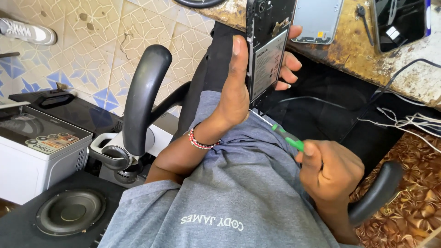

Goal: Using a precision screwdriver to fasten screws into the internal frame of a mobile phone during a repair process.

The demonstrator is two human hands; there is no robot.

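Observation:
My left hand (239, 87) grips an opened black phone (266, 46) with its back cover off, held upright above my lap; its grey battery faces me. A red and white bead band circles that wrist. My right hand (330, 172) is closed around a green-handled screwdriver (287, 138), whose thin metal shaft points up-left toward the phone's lower edge. Whether the tip touches the phone is hard to tell. I sit in a chair, in a grey shirt.
A worn bench top (409, 73) at upper right carries a silver phone back cover (317, 18), another dark phone (399, 20) and a small tool. White cables (413, 121) hang off it. Black chair armrests (142, 96) flank me. A white appliance (36, 151) and a speaker (69, 211) sit at left.

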